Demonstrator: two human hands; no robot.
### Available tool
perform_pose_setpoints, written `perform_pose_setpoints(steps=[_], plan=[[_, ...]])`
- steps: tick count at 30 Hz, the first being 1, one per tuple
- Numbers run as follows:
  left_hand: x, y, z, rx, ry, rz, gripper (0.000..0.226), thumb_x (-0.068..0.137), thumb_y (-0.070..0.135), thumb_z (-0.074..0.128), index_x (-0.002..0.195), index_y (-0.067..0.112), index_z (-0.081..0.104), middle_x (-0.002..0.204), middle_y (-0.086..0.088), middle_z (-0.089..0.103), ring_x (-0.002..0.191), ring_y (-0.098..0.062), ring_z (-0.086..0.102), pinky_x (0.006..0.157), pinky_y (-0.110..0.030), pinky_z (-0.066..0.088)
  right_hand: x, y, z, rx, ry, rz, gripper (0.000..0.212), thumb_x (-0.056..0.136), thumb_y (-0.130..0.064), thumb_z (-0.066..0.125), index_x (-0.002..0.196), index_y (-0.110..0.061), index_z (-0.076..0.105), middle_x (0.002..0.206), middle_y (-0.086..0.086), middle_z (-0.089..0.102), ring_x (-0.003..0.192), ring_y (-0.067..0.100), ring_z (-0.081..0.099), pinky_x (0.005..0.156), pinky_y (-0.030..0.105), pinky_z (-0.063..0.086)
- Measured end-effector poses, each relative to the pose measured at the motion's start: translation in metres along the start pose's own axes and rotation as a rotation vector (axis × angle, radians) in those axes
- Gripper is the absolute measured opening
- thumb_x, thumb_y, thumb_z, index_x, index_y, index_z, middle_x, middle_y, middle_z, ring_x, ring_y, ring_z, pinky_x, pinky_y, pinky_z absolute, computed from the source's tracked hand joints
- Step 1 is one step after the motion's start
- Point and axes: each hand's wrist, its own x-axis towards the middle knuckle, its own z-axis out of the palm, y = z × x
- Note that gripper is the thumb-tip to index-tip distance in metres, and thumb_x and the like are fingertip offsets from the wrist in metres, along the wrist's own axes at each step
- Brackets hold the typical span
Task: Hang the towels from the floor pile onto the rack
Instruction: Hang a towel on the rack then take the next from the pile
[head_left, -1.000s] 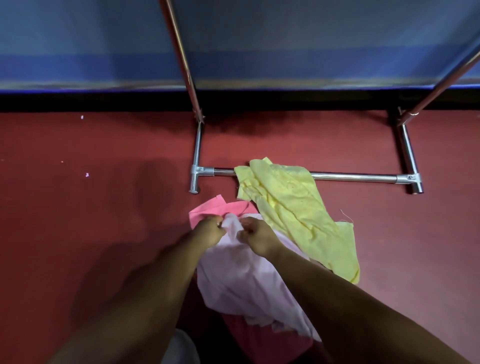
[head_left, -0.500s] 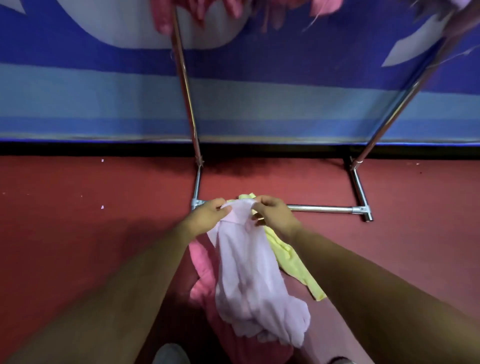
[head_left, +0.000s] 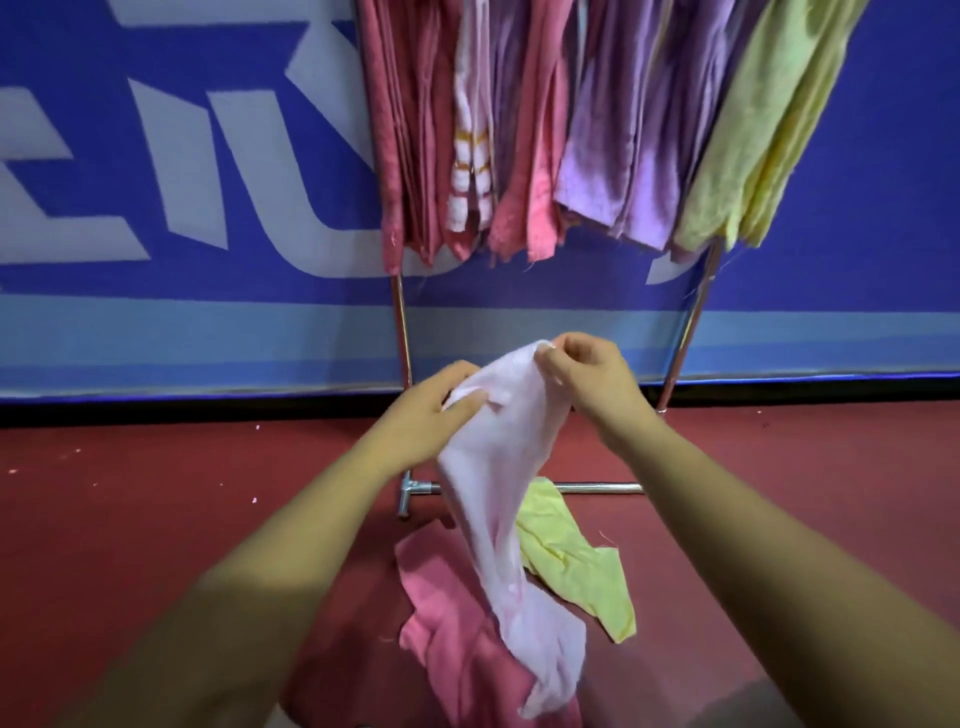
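Head view: the pale pink towel is up off the floor, held in front of the rack. Its top edge is bunched between both hands and the rest dangles in a loose twist down to the pile. The left hand pinches the hem, thumb against curled fingers, and the right hand has its fingertips closed on the other corner. It looks thin, light and floppy, so weight's no issue, but it'll fold in on itself. I reckon the best hold is the two top corners, pulled apart to spread it flat. Below it, a darker pink towel and a yellow towel lie on the red floor. Behind, the hung towels crowd the rack's upper part; its top bar is out of shot.
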Motion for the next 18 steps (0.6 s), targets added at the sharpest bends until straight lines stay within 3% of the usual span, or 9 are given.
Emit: perform_pose_setpoints(steps=[2,4,7,9,12,14,15,18], plan=[[-0.007,0.015,0.001,-0.016,0.05,0.028,0.025,0.102,0.031,0.052,0.082,0.018,0.058,0.072,0.011,0.05,0.066,-0.003,0.044,0.065,-0.026,0.036,-0.016,0.002,-0.002,0.009,-0.046,-0.008,0.034,0.092,-0.024,0.061,0.069,0.001,0.052,0.064,-0.001,0.044,0.06,0.01,0.039,0.057,0.026,0.034],[-0.009,0.023,0.002,-0.063,0.06,0.008,0.035,0.102,0.037,0.049,0.075,0.015,0.056,0.07,0.009,0.044,0.066,-0.005,0.039,0.064,-0.029,0.034,-0.026,0.007,-0.001,-0.02,-0.086,0.01,0.037,0.091,-0.027,0.062,0.075,0.006,0.054,0.065,0.003,0.047,0.062,0.013,0.041,0.06,0.029,0.035],[-0.007,0.031,0.0,-0.203,0.182,-0.107,0.047,0.101,0.045,0.047,0.089,0.001,0.063,0.076,0.003,0.048,0.072,-0.007,0.043,0.068,-0.027,0.036,-0.032,0.002,-0.004,-0.033,-0.157,0.01,0.023,0.092,-0.021,0.066,0.082,0.0,0.063,0.067,0.005,0.056,0.061,0.014,0.048,0.059,0.031,0.039],[-0.007,0.032,-0.004,-0.271,0.216,-0.171,0.054,0.099,0.051,0.048,0.091,0.0,0.063,0.078,0.001,0.048,0.073,-0.009,0.045,0.069,-0.028,0.036,-0.037,-0.007,-0.008,0.001,-0.26,-0.032,0.01,0.09,-0.02,0.071,0.097,-0.012,0.07,0.074,0.007,0.062,0.065,0.017,0.054,0.059,0.034,0.042],[-0.01,0.034,-0.012,-0.242,0.127,-0.201,0.062,0.092,0.063,0.048,0.095,0.004,0.066,0.08,-0.001,0.056,0.075,-0.012,0.053,0.075,-0.036,0.046,-0.045,-0.019,-0.008,0.093,-0.416,-0.067,0.03,0.09,-0.025,0.074,0.119,-0.024,0.067,0.097,0.002,0.075,0.087,0.019,0.069,0.073,0.033,0.053],[-0.011,0.036,-0.015,-0.225,0.051,-0.187,0.062,0.089,0.067,0.048,0.095,0.008,0.068,0.08,-0.003,0.064,0.076,-0.013,0.058,0.081,-0.041,0.051,-0.048,-0.024,-0.005,0.122,-0.448,-0.079,0.025,0.093,-0.026,0.071,0.117,-0.018,0.07,0.106,0.005,0.076,0.101,0.02,0.071,0.088,0.036,0.055],[-0.012,0.038,-0.015,-0.212,0.026,-0.174,0.061,0.091,0.066,0.047,0.095,0.008,0.068,0.081,-0.005,0.067,0.076,-0.013,0.058,0.081,-0.042,0.052,-0.049,-0.024,-0.003,0.101,-0.439,-0.1,0.021,0.095,-0.027,0.068,0.112,-0.016,0.072,0.106,0.007,0.076,0.1,0.018,0.071,0.089,0.038,0.054],[-0.013,0.041,-0.012,-0.21,-0.015,-0.148,0.062,0.092,0.065,0.046,0.091,0.007,0.068,0.081,-0.004,0.067,0.076,-0.012,0.057,0.079,-0.039,0.05,-0.046,-0.024,0.001,0.054,-0.362,-0.147,0.018,0.099,-0.024,0.062,0.098,-0.012,0.075,0.094,0.01,0.075,0.084,0.01,0.063,0.079,0.04,0.052]])
